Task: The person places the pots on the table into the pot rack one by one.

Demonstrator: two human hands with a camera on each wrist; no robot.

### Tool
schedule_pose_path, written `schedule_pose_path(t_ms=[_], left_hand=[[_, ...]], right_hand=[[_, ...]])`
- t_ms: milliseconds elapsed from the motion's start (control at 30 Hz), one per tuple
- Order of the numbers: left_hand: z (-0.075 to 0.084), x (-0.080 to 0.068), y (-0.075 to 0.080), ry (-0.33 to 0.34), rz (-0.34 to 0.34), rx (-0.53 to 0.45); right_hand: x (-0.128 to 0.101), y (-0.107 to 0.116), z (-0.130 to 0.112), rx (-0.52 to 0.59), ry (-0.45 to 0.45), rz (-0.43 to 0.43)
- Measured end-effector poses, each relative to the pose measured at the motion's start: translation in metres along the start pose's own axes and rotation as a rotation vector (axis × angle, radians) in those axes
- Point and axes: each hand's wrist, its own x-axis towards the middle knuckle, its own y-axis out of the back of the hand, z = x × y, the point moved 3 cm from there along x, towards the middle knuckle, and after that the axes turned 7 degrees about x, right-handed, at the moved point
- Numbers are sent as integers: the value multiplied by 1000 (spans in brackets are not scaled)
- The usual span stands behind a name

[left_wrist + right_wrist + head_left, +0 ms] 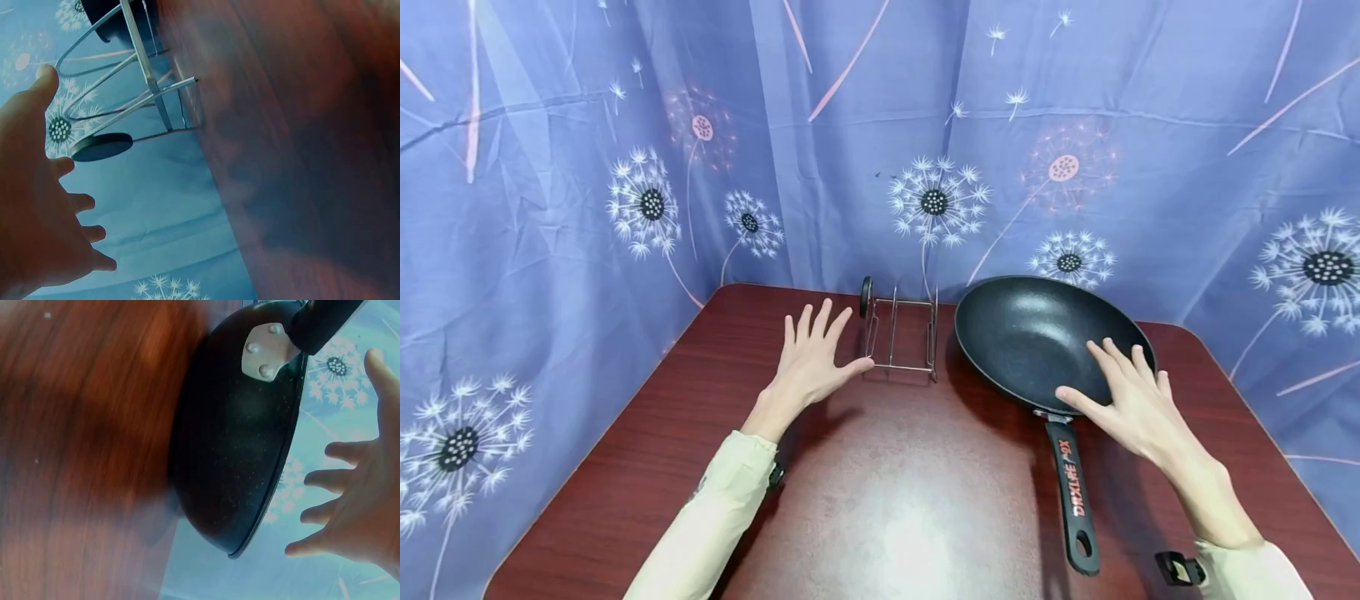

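We see a dark red table [887,500] backed by a blue dandelion curtain [550,167]. On its far right sits our black frying pan [1022,333], handle [1073,492] pointing near. Left of it stands a wire rack [901,337]. Our right hand [1131,400] hovers spread over the pan's near rim; our left hand [812,358] is spread just beside the rack, holding nothing.

Light: bright, even, from overhead.
Glare: a pale sheen on the table [895,533] near its front edge.
Shadows: soft, beneath both forearms and beside the pan [1037,333].
Head view: sharp, bowed at the edges.
Wrist views: motion-blurred wood, bluish cast, the right hand [362,506] soft.
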Motion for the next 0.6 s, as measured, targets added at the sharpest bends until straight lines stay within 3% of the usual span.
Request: schedule_pose_path(t_ms=[400,600], left_hand=[[22,-7,-2,-80,26,-92],[34,-9,0,-124,39,-167]], right_hand=[[-12,2,-12,89,55,48],[-25,7,-22,192,30,83]])
